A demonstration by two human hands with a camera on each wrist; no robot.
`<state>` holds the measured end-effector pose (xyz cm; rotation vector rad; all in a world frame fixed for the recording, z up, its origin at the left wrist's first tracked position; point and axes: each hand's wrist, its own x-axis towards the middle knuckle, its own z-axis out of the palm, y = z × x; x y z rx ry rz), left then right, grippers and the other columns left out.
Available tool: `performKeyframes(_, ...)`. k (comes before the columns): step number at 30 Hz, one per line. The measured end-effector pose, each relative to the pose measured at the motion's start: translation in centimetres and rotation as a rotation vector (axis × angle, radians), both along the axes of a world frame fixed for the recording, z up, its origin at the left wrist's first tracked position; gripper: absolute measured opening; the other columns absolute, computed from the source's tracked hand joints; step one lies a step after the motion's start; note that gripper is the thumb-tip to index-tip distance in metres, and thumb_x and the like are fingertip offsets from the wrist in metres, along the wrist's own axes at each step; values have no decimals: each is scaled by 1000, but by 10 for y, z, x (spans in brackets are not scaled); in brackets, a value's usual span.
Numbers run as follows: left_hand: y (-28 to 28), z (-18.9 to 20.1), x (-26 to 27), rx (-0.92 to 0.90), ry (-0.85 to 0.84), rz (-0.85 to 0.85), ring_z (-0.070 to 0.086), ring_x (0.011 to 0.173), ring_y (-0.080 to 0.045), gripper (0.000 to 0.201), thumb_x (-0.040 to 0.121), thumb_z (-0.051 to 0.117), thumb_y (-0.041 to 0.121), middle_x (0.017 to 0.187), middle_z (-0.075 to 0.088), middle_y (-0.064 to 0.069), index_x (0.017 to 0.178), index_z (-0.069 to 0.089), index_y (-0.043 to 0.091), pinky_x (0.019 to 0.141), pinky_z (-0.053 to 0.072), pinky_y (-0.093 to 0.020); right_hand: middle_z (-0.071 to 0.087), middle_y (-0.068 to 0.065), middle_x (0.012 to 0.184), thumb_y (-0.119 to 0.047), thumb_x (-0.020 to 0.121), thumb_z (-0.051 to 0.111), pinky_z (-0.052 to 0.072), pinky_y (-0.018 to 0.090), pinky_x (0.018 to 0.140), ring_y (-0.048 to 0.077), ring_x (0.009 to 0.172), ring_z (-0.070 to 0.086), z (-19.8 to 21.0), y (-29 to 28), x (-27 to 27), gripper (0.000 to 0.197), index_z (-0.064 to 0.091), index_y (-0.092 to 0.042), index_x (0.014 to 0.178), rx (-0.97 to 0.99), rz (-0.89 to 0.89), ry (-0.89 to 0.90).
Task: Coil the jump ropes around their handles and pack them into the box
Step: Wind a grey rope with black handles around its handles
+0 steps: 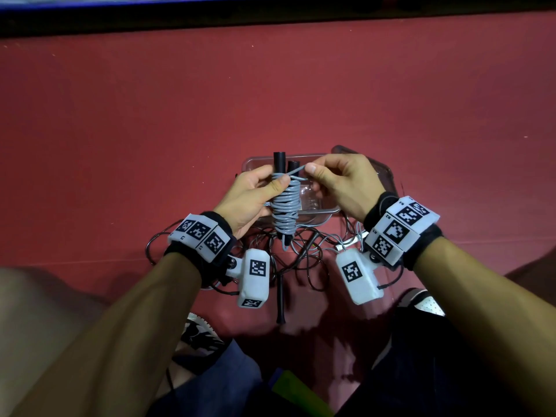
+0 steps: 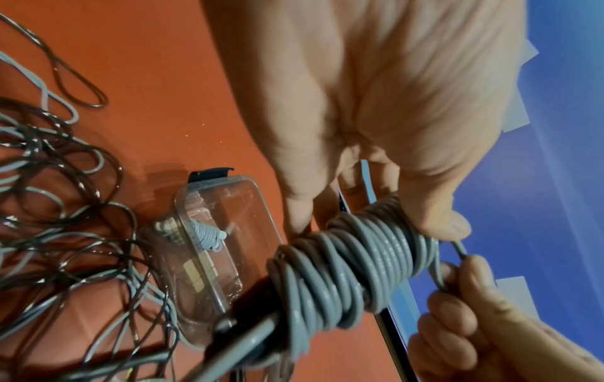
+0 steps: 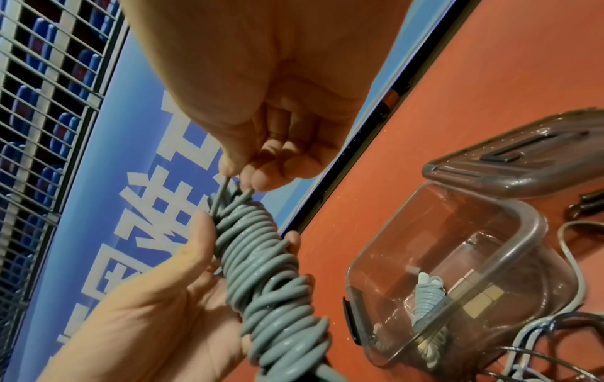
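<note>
A grey jump rope (image 1: 285, 206) is coiled tightly round two black handles (image 1: 279, 162), held upright above a clear plastic box (image 1: 323, 212). My left hand (image 1: 255, 194) grips the coil (image 2: 353, 268) from the left, thumb pressed on the upper turns. My right hand (image 1: 334, 179) pinches the last loop of grey rope (image 3: 225, 188) at the top of the coil (image 3: 271, 271). A small, pale coiled rope (image 3: 425, 292) lies inside the box (image 3: 523, 214).
Loose grey and dark ropes (image 1: 301, 254) lie tangled on the red floor in front of the box, with a black handle (image 1: 280, 299) among them. The box's lid (image 3: 523, 165) lies beside it. A blue banner (image 3: 147, 181) and a fence stand beyond.
</note>
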<state>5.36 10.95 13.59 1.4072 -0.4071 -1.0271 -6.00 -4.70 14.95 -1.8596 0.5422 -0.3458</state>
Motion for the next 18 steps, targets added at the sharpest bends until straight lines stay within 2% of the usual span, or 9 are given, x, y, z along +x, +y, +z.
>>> performKeyframes(4,0,0,0,-3,-3,-44,64,121,-32,27,99,58,8,125,69,-17,125,65,15,107,45,-60,61,-2,60,-23,99,62,46,24,54,8,49,55,-1,0,0,24,70,-12,79,-1,3,39)
performKeyframes(6,0,0,1,5,-8,-61,63,122,-33,29,97,62,11,126,69,-16,126,66,17,109,44,-60,61,-2,60,-24,98,62,46,26,55,9,50,55,-2,-1,0,24,69,-13,78,0,4,38)
performKeyframes(9,1,-2,2,-4,3,-72,62,124,-37,34,95,61,12,127,68,-19,129,64,14,109,43,-60,63,-2,61,-22,99,62,48,29,57,11,52,58,-3,0,-1,22,68,-17,78,18,13,16)
performKeyframes(14,-1,1,1,-68,40,-21,67,107,-27,36,98,51,-1,116,69,-15,132,60,6,102,51,-47,65,5,67,-17,101,58,50,26,58,14,57,59,0,4,0,22,67,-15,80,104,49,-12)
performKeyframes(16,-1,1,2,-96,51,-10,66,107,-28,38,97,53,0,118,67,-18,134,58,2,99,53,-46,65,6,68,-15,101,57,50,25,57,13,56,59,2,5,0,24,66,-15,78,133,49,-4)
performKeyframes(18,-1,0,3,-106,60,-1,66,107,-28,39,95,56,3,119,66,-18,134,58,2,96,54,-45,64,7,68,-13,101,58,49,20,52,10,52,59,4,6,0,24,65,-12,78,183,38,4)
